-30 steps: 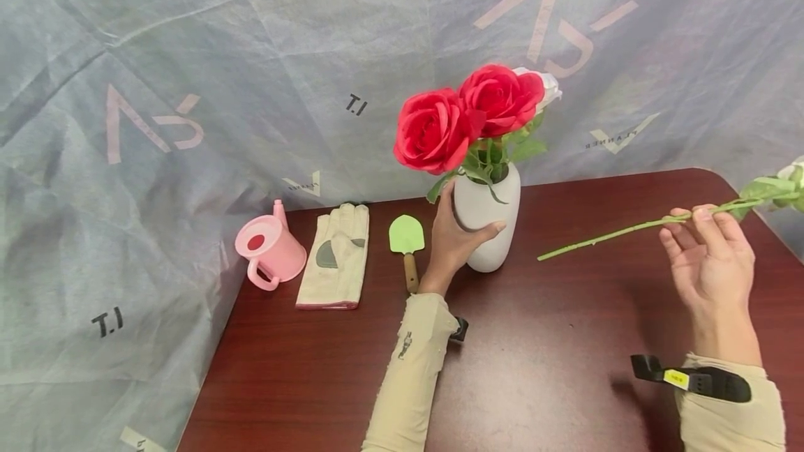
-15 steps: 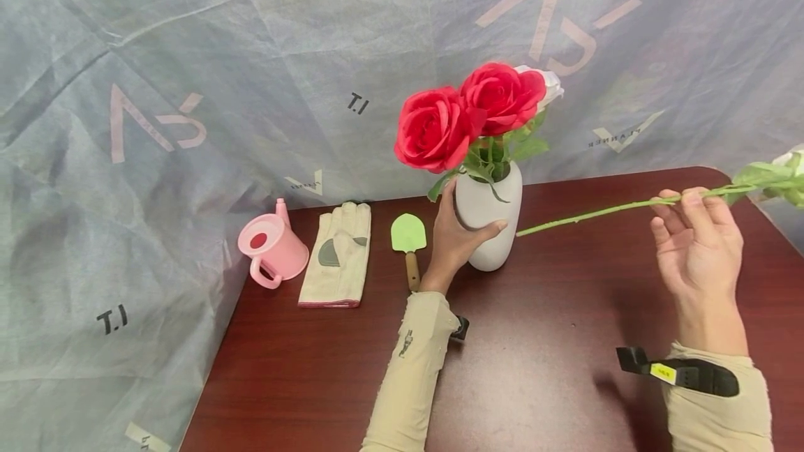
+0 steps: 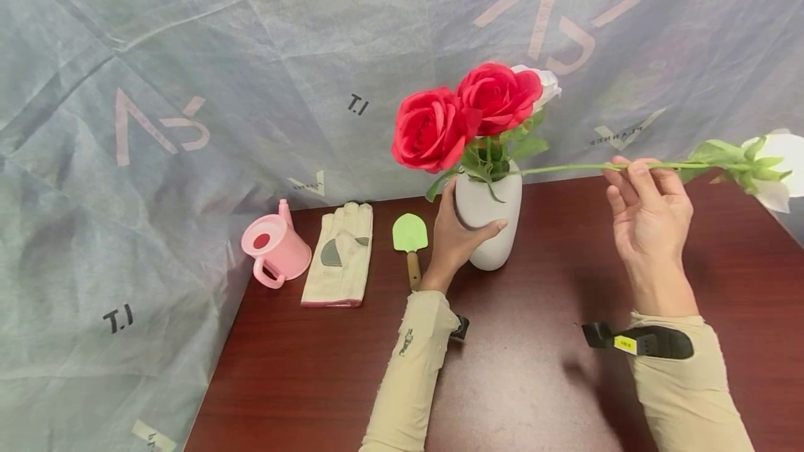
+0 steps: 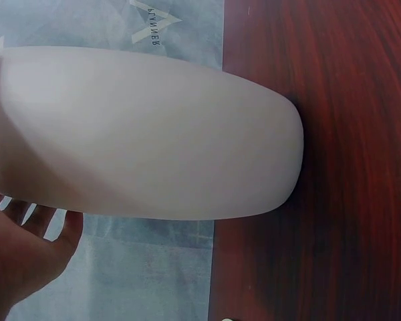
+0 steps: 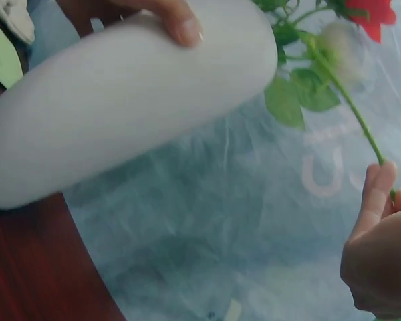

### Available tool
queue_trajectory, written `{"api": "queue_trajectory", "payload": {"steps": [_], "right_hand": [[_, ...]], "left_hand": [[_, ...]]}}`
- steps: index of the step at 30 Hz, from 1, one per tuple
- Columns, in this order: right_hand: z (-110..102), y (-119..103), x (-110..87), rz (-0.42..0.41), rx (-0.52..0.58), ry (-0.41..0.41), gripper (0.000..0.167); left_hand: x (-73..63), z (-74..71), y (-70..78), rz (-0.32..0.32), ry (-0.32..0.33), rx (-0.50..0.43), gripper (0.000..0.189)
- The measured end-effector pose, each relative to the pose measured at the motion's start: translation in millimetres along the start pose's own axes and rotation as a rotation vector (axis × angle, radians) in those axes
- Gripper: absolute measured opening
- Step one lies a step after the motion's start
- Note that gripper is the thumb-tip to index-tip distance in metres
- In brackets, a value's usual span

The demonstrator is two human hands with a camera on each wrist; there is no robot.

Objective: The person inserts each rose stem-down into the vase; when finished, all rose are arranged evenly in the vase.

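A white vase [image 3: 493, 211] stands upright on the table, with two red roses [image 3: 433, 130] and a white rose [image 3: 548, 89] in it. My left hand [image 3: 455, 239] grips the vase from its left side, thumb across the front. To the right, my right hand [image 3: 653, 218] pinches the green stem of another white rose [image 3: 775, 166]. That stem lies nearly level, bloom pointing right, and its cut end reaches the vase mouth among the leaves. In the right wrist view the stem [image 5: 351, 103] runs from the fingertips to the leaves at the vase's opening.
Left of the vase on the dark red table [image 3: 301, 375] lie a small trowel [image 3: 410, 239] with a green blade and a pair of folded work gloves [image 3: 339, 257]. A pink watering can [image 3: 276, 250] stands beyond them. A grey cloth backdrop [image 3: 251, 54] hangs behind.
My right hand has moved left and up, bringing the white rose's stem from out over the table to the vase mouth. The left hand keeps its grip on the vase.
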State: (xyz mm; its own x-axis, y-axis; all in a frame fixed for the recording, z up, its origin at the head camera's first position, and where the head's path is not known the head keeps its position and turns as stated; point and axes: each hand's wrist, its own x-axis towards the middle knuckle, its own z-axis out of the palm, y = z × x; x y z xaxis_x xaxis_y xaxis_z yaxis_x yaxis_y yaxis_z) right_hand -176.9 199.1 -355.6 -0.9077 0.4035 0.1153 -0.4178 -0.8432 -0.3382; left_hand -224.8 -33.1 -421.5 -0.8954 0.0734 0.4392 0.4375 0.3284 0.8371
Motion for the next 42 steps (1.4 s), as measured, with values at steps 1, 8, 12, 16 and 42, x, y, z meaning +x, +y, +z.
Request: {"api": "queue_trajectory", "payload": {"steps": [1,8,12,16,42], "right_hand": [[2.7,2.6,-0.4,-0.025,-0.005,0.02,0.008],[21.6,17.9,-4.6,-0.295,-0.107,0.08,0.027],[29.3,21.6,-4.4,-0.394,-0.168,0.085,0.032],[29.8,19.7,-7.7,-0.43,-0.211,0.086,0.032],[34.6,24.0,-9.0,-0.528,-0.455,-0.111,0.025]], "left_hand": [[-0.2,-0.2,-0.1,-0.008,-0.004,0.003,0.091],[-0.8,-1.7,1.0,-0.057,-0.039,0.015,0.094],[-0.5,-1.8,0.5,-0.07,-0.046,0.011,0.095],[-0.9,-0.7,-0.1,-0.075,-0.048,0.006,0.094],[-0.2,-1.5,1.4,-0.049,-0.033,-0.018,0.095]]}}
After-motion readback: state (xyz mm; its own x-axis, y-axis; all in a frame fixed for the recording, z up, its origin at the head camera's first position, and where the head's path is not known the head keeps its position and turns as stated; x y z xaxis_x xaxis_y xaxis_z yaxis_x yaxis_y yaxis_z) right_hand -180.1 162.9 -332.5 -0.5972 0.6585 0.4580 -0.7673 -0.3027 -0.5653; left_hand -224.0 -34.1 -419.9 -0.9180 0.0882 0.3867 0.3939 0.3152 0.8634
